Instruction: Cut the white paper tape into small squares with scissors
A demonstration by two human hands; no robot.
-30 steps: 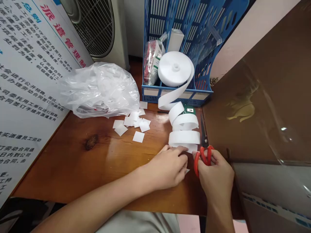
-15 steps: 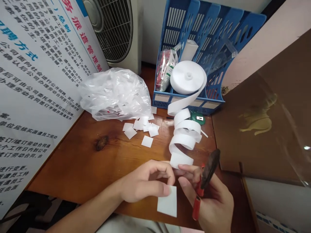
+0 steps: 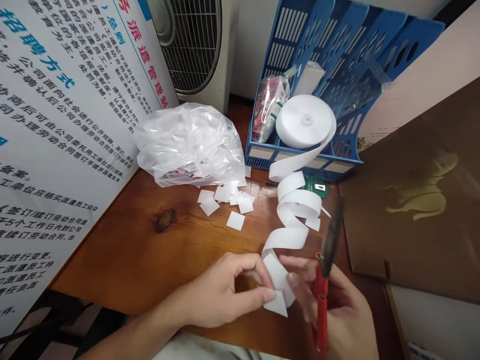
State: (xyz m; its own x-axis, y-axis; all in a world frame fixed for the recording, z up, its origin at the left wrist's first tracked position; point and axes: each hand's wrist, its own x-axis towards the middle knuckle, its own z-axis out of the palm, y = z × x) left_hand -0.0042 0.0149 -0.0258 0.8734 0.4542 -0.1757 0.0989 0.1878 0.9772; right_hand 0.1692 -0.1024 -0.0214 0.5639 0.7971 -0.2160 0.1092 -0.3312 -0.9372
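My left hand (image 3: 228, 287) pinches a small white square (image 3: 278, 306) between thumb and forefinger. Just behind and partly under it lies the free end of a long white strip (image 3: 287, 239), which curls back to a large white roll (image 3: 305, 120). Red-handled scissors (image 3: 321, 315) with dark blades rest in my right hand (image 3: 347, 310), blades pointing up and away; they are blurred. The right fingertips are close to the strip's end, and whether they touch it I cannot tell.
Several cut white squares (image 3: 235, 220) lie on the wooden table (image 3: 123, 250) near a clear plastic bag (image 3: 191, 142) of white pieces. A blue file rack (image 3: 348, 170) holds the roll; a green tape measure (image 3: 317, 187) is before it. A fan (image 3: 195, 45) stands behind.
The strip's end has come nearer, beside the square in my left hand. The scissors have turned more upright in my right hand. The whole view has shifted slightly.
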